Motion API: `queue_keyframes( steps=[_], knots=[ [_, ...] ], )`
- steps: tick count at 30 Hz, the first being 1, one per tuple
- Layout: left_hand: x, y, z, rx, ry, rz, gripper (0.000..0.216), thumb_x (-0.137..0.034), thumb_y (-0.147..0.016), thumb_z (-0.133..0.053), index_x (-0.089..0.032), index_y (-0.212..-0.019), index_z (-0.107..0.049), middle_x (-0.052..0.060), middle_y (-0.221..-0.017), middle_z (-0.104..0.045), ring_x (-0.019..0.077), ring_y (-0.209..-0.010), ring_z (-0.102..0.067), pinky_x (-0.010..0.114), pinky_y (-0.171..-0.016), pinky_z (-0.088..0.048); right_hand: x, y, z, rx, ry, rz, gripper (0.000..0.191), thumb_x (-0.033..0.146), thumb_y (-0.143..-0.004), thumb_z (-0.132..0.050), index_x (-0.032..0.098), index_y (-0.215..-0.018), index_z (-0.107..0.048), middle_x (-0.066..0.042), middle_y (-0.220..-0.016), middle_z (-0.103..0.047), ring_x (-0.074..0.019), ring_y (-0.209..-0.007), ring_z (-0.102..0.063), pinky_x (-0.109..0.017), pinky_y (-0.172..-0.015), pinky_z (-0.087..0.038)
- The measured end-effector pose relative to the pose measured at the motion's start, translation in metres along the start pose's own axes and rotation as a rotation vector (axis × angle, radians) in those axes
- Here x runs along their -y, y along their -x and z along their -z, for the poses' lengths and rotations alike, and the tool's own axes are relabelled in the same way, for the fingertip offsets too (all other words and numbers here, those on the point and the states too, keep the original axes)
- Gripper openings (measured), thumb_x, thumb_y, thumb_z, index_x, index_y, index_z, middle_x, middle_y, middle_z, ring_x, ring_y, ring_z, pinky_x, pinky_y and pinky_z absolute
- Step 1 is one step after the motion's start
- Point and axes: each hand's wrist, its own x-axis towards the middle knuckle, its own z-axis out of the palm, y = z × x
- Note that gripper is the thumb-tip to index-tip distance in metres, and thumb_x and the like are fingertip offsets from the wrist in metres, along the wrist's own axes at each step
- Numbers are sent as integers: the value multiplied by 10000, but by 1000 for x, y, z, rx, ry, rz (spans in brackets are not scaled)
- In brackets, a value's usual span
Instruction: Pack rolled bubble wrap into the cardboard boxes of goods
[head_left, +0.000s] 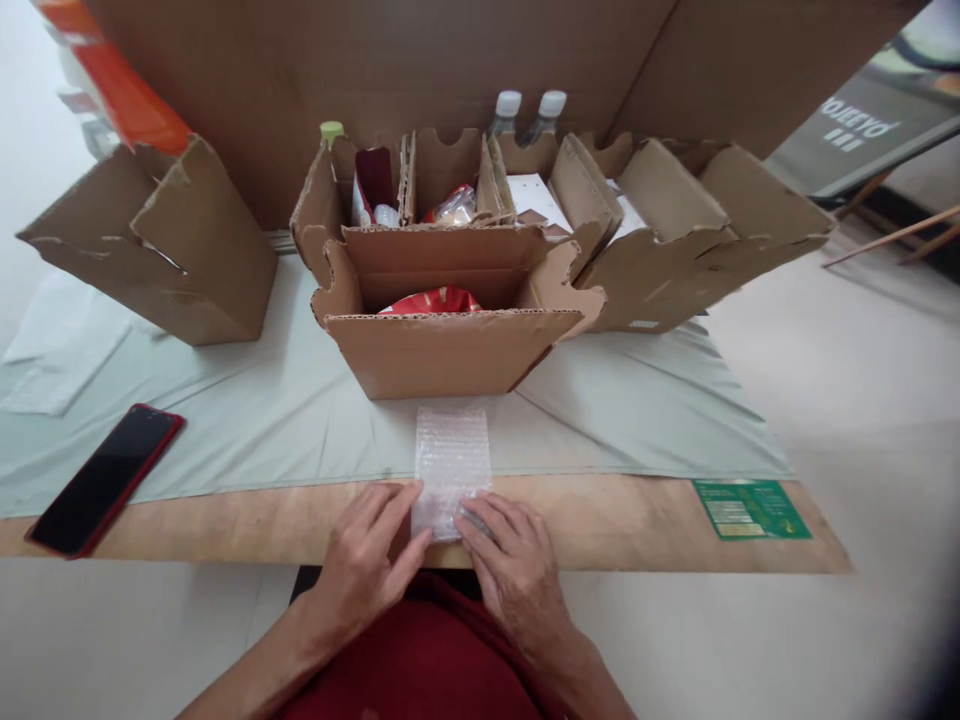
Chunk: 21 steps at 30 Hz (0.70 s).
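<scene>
A small sheet or pouch of clear bubble wrap (451, 450) lies flat at the front edge of the table, straight in front of me. My left hand (367, 545) is at its lower left edge, index finger and thumb spread apart and touching it. On the other side, my right hand (514, 550) rests its fingers over the lower right edge of the wrap. Whether anything lies inside or under the wrap by the right fingers, I cannot tell. Just beyond it stands an open cardboard box (450, 355) with a red packet (435, 301) inside.
Behind stand several cardboard bins (645, 280) holding packets and white boxes, with two capped bottles (507, 105) at the back. Another cardboard bin (217, 260) stands left. A phone (105, 480) lies at front left, a green card (751, 510) at front right.
</scene>
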Motion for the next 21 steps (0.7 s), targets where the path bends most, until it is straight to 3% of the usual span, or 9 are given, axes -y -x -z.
queue_keyframes(
  steps=[3,6,11,15,18,21],
  knots=[
    [-2,1,8,71,69,-104,267,-120,-954,-589,-159,-1215,-632,116,-1056,-712,240,-1002,-662,388,-889,-566,-2,-8,7,53,-74,5,301,49,-966,-487,218,-1126,-679,-46,-1007,-777,-212,-931,-681,-403,-879,-474],
    [1,-2,6,83,112,-77,242,-80,-975,-525,-164,-1174,-633,59,-875,-712,191,-809,-654,339,-749,-556,-4,-16,13,100,-137,-15,254,84,-983,-495,206,-1133,-659,-38,-934,-771,-185,-802,-672,-360,-785,-483],
    [11,-15,-9,101,13,57,234,-143,-973,-548,-175,-1193,-621,59,-902,-735,215,-771,-683,361,-710,-572,-7,-16,15,-95,22,-52,218,146,-984,-565,196,-1176,-654,-103,-1114,-728,-239,-1016,-660,-394,-865,-486],
    [11,-20,-11,91,-54,88,224,-151,-985,-535,-173,-1184,-634,80,-950,-696,225,-830,-678,363,-740,-576,-8,-14,10,-23,27,12,191,149,-976,-579,199,-1137,-669,-90,-1127,-736,-255,-1064,-646,-427,-923,-467],
    [6,-17,-2,59,-11,1,254,-202,-980,-569,-153,-1224,-621,137,-1110,-673,261,-1006,-649,400,-856,-563,-12,-18,8,15,-12,27,181,129,-983,-558,188,-1113,-668,-73,-1079,-758,-245,-1040,-651,-424,-918,-462],
    [3,-16,5,143,73,-83,254,-159,-973,-567,-166,-1221,-621,106,-1074,-697,252,-1001,-625,401,-878,-536,-16,-22,11,63,-113,8,192,113,-986,-533,199,-1112,-650,-35,-966,-761,-207,-930,-649,-396,-880,-468]
  ],
)
